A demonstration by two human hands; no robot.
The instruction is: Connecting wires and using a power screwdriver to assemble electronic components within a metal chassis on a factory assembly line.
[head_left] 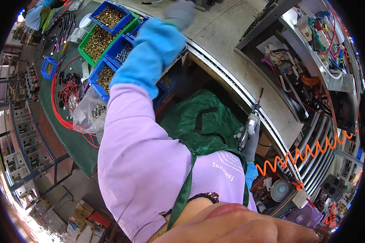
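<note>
My left hand (179,15), in a grey glove below a light blue sleeve cover, is over the far metal surface, past the parts bins. Motion smears it, so its fingers cannot be made out. At the right, by the metal bench edge, my grey-gloved right hand (252,142) is wrapped round a silver and black power screwdriver (250,125). The screwdriver's thin bit points up and away from me. Beside my left forearm stand a green bin (85,54) of brass-coloured screws, a blue bin (128,18) with similar screws, and a blue bin (118,56) of silver screws.
A metal panel (231,24) lies beyond the bench edge. An orange coiled hose (312,152) stretches at the right, near a metal housing with wiring (283,65). Red cables (57,105) and a plastic bag (87,111) lie left. Another person's blue sleeve (33,18) shows far left.
</note>
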